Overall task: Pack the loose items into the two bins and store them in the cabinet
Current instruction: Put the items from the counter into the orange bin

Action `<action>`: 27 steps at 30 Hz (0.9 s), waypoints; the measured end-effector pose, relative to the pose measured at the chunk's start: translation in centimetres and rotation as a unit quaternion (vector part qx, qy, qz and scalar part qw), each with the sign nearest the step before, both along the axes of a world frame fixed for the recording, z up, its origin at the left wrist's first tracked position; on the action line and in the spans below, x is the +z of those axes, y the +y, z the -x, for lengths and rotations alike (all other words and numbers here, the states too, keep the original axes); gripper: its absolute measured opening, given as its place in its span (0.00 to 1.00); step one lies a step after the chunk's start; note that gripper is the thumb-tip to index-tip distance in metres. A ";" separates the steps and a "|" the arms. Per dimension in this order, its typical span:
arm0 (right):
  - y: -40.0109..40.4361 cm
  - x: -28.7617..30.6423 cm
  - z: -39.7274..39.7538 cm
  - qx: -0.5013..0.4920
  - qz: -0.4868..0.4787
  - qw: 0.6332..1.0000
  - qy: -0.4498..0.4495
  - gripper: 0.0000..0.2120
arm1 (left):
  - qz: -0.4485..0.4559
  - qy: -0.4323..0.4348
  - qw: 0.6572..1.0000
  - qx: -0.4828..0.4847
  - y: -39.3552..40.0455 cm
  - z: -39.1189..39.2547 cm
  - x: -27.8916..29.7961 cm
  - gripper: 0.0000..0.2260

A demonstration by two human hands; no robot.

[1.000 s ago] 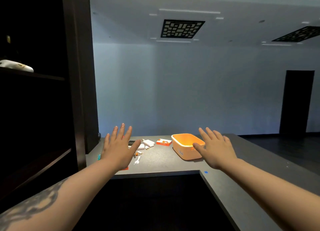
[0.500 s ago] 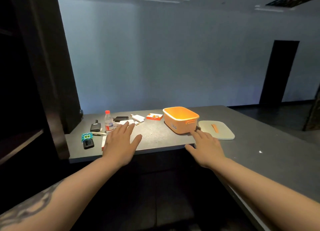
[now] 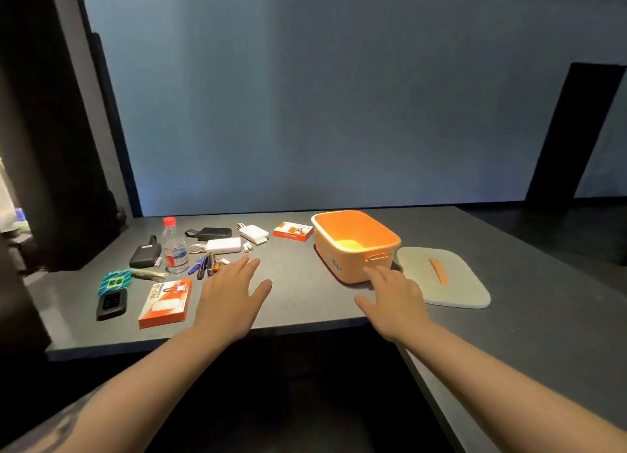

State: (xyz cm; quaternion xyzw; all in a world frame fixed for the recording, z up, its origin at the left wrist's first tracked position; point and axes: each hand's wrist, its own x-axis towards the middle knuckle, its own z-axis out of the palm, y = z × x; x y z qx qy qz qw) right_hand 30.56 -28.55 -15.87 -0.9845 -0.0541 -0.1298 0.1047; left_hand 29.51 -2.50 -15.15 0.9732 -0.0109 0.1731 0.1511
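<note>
An open, empty orange bin [image 3: 354,245] stands on the dark grey counter [image 3: 298,293]. Its grey lid [image 3: 444,278] with an orange handle lies flat to its right. Loose items lie at the left: a water bottle [image 3: 175,249], a white power bank [image 3: 222,245], a black case [image 3: 145,255], a large orange box [image 3: 166,303], a small orange box [image 3: 292,231], a white charger [image 3: 253,233], a black device [image 3: 112,304]. My left hand [image 3: 230,300] hovers with fingers spread beside the keys [image 3: 207,265]. My right hand [image 3: 395,300] reaches flat towards the bin's near corner, holding nothing.
A tall dark cabinet [image 3: 44,147] stands at the far left, next to the counter's end. The counter turns and runs along the right side towards me. A dark doorway [image 3: 573,133] is at the back right. A green patterned pouch [image 3: 115,280] lies near the counter's left edge.
The view has tilted down and drawn closer to the counter. Both hands have dropped from raised in front of me to just above the counter, still holding nothing.
</note>
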 end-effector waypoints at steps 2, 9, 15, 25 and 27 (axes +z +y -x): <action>0.2 -0.4 -2.6 0.006 -0.006 1.000 0.010 0.27 | 0.001 0.008 1.000 0.003 -0.1 -2.4 -0.2 0.25; 2.1 -2.4 -12.5 0.013 -0.015 1.000 0.019 0.28 | 0.023 0.026 0.999 -0.001 2.0 -11.6 -2.4 0.24; 4.6 -3.7 -21.0 -0.021 -0.020 0.999 0.020 0.27 | 0.027 0.045 0.999 -0.013 5.7 -19.8 -5.8 0.26; 7.5 -7.2 -27.2 -0.072 -0.012 0.997 -0.021 0.31 | 0.076 0.143 0.987 -0.005 8.9 -27.9 -13.7 0.25; 7.2 -7.3 -28.1 -0.101 -0.014 0.995 -0.019 0.32 | 0.100 0.160 0.982 0.003 8.8 -28.6 -14.8 0.26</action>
